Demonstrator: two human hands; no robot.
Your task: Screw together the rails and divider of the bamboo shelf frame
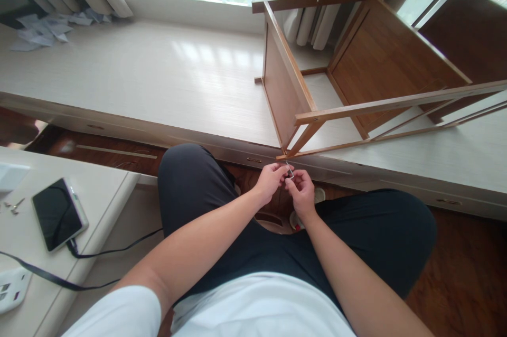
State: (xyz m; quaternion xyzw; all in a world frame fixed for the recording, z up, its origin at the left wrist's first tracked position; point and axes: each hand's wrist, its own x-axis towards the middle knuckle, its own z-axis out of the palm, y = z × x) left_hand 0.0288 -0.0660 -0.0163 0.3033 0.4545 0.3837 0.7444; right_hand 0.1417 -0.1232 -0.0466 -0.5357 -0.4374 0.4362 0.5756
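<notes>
In the head view, the left hand (270, 179) and the right hand (301, 193) meet above the person's lap, fingertips pressed together on a small shiny metal piece (290, 172), just below the near corner of a wooden frame (295, 110). The frame, smooth brown boards and thin slats, lies tipped on a pale window ledge (158, 78). A glossy black phone (58, 214) lies on a white tabletop (99, 194) at left.

Readable text: none anywhere in view.
Phone (59, 214): screen dark, no writing shown.
Power strip (11, 289), just below the phone: no legible marking.
Papers (47, 28), far above the phone: too blurred to read.
</notes>
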